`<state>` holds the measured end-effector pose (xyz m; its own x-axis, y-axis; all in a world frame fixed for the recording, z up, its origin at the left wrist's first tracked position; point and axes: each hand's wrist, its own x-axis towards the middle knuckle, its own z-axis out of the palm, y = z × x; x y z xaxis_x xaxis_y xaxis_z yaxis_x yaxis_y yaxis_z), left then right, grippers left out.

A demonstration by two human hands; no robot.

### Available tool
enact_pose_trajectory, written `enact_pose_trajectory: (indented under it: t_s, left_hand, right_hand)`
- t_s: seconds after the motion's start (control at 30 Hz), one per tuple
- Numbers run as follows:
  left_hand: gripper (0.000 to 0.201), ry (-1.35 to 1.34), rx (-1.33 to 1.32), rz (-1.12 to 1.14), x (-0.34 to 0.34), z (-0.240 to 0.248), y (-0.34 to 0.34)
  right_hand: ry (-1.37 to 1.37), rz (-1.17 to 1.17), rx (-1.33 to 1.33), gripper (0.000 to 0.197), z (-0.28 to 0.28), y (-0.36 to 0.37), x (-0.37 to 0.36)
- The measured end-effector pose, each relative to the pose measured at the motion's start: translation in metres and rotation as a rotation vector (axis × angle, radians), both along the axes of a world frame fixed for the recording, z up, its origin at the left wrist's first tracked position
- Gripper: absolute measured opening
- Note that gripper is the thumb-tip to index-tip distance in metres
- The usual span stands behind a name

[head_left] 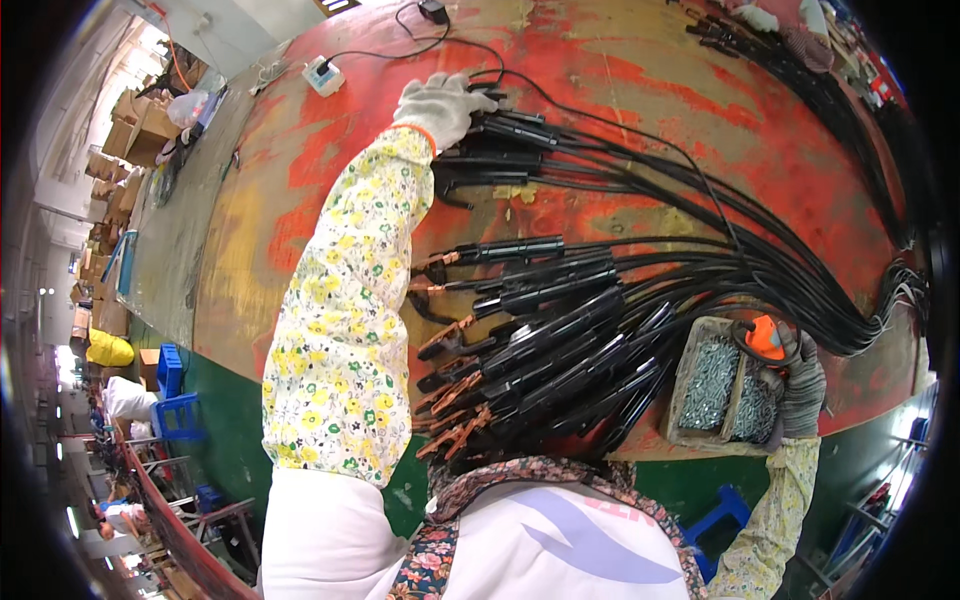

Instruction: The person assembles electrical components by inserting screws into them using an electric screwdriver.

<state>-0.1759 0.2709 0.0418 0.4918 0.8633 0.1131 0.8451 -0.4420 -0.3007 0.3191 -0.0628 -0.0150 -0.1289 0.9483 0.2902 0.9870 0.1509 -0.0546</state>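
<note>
My left hand [438, 108], in a pale knit glove, reaches to the far group of black welding electrode holders [515, 128]. Its fingers close over the end of one at the top, partly hiding it. Nearer lies a thicker pile of electrode holders [560, 345] with black handles and copper-coloured jaws, their ends pointing left. At the right, my grey-gloved right hand [802, 388] is closed around an orange-and-black hand tool [766, 338], whose shape is partly hidden. That hand is beside a two-compartment box [683, 392] of small silvery screws.
Long black cables [740, 235] sweep right to a bundled bend at the table's edge. More cables [800, 90] lie along the far right. A white power socket [323, 76] with a cord sits on the worn red table [340, 130]. Blue stools [178, 415] stand on the left.
</note>
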Motion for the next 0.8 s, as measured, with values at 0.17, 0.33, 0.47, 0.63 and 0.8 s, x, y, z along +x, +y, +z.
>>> enact_pose_trajectory:
  t_s: [0.17,0.33,0.47,0.63,0.8]
  left_hand:
    - [0.019,-0.236,-0.030,-0.301,-0.004,-0.001,-0.053]
    - [0.024,0.224,-0.626,-0.036,-0.013,0.002,-0.167]
    - [0.028,0.439,-0.445,0.022,-0.030,-0.021,-0.175]
    - [0.020,0.574,-0.202,0.018,-0.018,0.009,-0.148]
    - [0.021,0.027,-0.239,-0.164,-0.024,0.089,-0.148]
  right_hand:
    - [-0.166,0.112,-0.033,0.046,0.008,-0.009,-0.030]
    - [-0.010,-0.049,0.175,0.032,-0.004,-0.054,-0.001]
    - [0.390,-0.049,0.322,0.029,0.017,-0.021,-0.049]
    - [0.653,0.309,0.263,0.020,0.044,0.013,-0.131]
    - [2.077,0.127,-0.585,0.043,0.039,0.020,-0.217]
